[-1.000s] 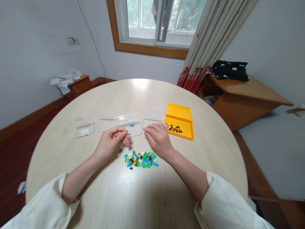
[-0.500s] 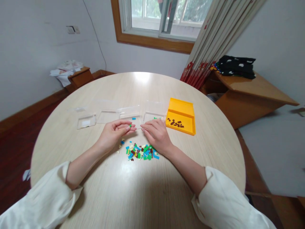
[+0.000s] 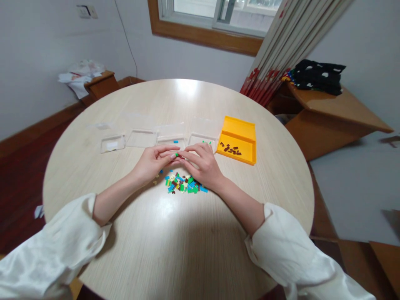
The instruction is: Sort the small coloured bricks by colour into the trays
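My left hand (image 3: 153, 163) and my right hand (image 3: 201, 163) meet fingertip to fingertip just behind a small heap of tiny coloured bricks (image 3: 183, 184) on the round table (image 3: 175, 233). A small green brick (image 3: 176, 155) is pinched at the tips of my left thumb and fingers, and my right fingertips touch it too. Behind the hands lies a row of clear plastic boxes (image 3: 171, 134), one with a blue piece in it. To their right sits a yellow box (image 3: 237, 140) with several brown bricks (image 3: 230, 148) inside.
A further clear box (image 3: 112, 143) lies at the left end of the row. Beyond the table edge stand a low wooden cabinet (image 3: 99, 83) with papers on the left and a wooden desk (image 3: 328, 112) with dark cloth on the right, beside a curtain (image 3: 281, 46).
My left hand has moved right with the green brick and my right hand has come left to meet it. The camera has tipped downward.
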A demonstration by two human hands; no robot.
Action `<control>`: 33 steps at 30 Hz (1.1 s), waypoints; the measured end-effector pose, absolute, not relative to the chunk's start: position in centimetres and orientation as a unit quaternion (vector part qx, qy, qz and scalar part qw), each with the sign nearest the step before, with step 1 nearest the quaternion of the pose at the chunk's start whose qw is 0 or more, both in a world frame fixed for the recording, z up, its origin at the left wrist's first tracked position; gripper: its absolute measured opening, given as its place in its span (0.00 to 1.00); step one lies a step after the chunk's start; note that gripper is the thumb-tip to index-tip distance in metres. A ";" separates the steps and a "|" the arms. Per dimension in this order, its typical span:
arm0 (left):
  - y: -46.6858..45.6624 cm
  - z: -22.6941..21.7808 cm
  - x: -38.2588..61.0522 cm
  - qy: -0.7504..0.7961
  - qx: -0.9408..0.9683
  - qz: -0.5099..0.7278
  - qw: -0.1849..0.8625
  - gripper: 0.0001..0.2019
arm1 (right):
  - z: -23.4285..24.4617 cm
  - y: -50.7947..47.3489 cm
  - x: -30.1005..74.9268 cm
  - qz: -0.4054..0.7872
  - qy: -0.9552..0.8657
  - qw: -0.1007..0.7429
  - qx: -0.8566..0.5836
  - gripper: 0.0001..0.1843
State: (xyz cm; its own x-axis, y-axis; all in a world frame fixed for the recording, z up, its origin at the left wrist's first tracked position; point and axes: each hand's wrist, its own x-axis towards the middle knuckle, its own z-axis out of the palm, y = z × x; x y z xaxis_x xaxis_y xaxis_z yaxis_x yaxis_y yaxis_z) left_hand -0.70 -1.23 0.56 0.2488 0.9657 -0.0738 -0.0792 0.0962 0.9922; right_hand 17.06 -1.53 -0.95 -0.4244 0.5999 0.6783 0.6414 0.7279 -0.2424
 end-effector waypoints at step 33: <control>-1.1 2.7 -5.1 0.507 0.774 0.293 0.242 0.12 | -1.6 1.3 22.5 -0.103 -0.738 0.349 -0.568 0.13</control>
State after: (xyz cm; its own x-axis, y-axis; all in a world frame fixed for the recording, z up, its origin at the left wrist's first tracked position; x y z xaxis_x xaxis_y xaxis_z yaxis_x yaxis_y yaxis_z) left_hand -5.12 -1.07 2.74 0.3147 0.9260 0.2083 0.6430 -0.3694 0.6709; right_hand 22.47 1.34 -1.58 -0.1115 0.7660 0.6331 0.9102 0.3344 -0.2443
